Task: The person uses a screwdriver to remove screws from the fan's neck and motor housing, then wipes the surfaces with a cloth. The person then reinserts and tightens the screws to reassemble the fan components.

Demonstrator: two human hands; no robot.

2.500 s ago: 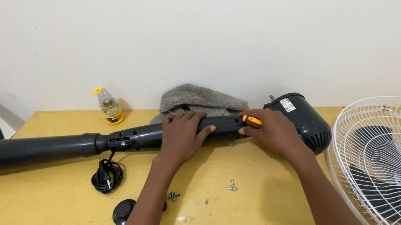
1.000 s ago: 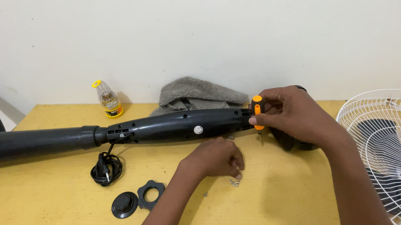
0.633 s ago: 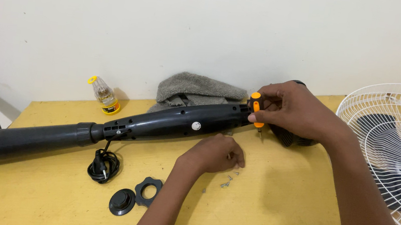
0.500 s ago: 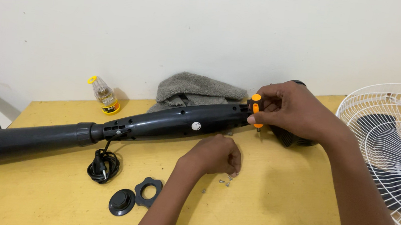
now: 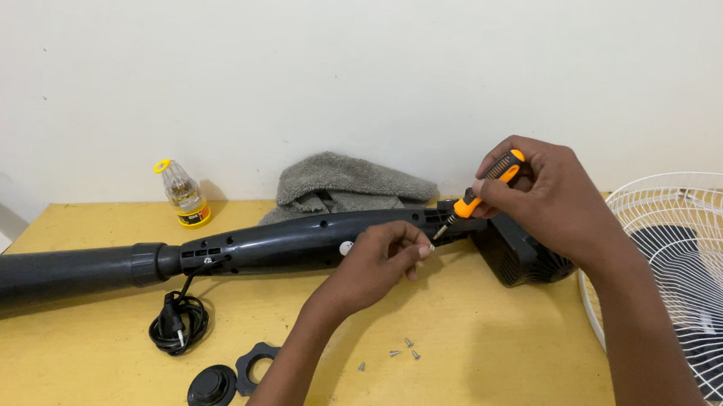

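A long dark grey fan stand (image 5: pixel 284 244) lies across the yellow table (image 5: pixel 496 373), its motor housing (image 5: pixel 519 253) at the right end. My right hand (image 5: pixel 548 197) grips an orange and black screwdriver (image 5: pixel 483 185), tilted with its tip down near the stand. My left hand (image 5: pixel 383 255) is raised beside the stand, fingertips pinched on a small screw at the screwdriver's tip. Several loose screws (image 5: pixel 404 350) lie on the table below my left hand.
A white fan grille with dark blades (image 5: pixel 714 298) rests at the right edge. A grey cloth (image 5: pixel 346 183) lies by the wall, a small clear bottle (image 5: pixel 181 193) left of it. The coiled plug cord (image 5: pixel 178 323), a black cap (image 5: pixel 211 388) and a black nut ring (image 5: pixel 254 365) sit near the front.
My left hand lifted off the table from the loose screws up to the stand, holding a screw. My right hand tilted the screwdriver down toward it.
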